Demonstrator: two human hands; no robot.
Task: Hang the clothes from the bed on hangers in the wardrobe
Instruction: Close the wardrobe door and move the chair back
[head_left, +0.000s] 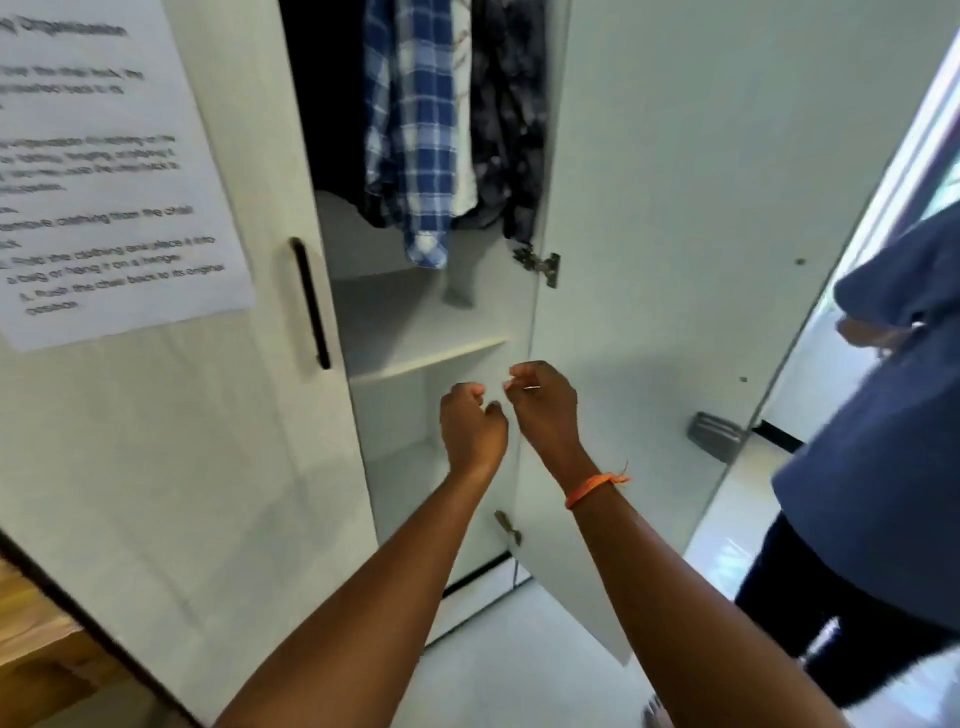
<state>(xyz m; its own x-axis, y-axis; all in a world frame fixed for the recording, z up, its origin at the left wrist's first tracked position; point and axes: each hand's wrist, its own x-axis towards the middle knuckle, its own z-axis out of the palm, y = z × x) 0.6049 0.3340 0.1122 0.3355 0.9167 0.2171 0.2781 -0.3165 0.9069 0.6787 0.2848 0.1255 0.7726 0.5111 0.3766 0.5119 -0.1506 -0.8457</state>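
The white wardrobe (426, 358) stands in front of me with its right door (649, 260) swung open. Inside at the top hang a blue plaid shirt (410, 130), a white garment (465, 104) and a dark patterned shirt (511, 114). My left hand (470, 428) and my right hand (545, 410) are held up side by side below the clothes, in front of the lower shelf. Both are curled into loose fists with nothing in them. An orange band (592, 486) circles my right wrist. The bed and the hangers are out of sight.
The closed left door carries a black handle (310, 304) and a taped printed sheet (104, 166). Another person in a blue top (893, 415) stands close on the right. A wooden surface (47, 639) shows at the lower left. White floor (519, 665) lies below.
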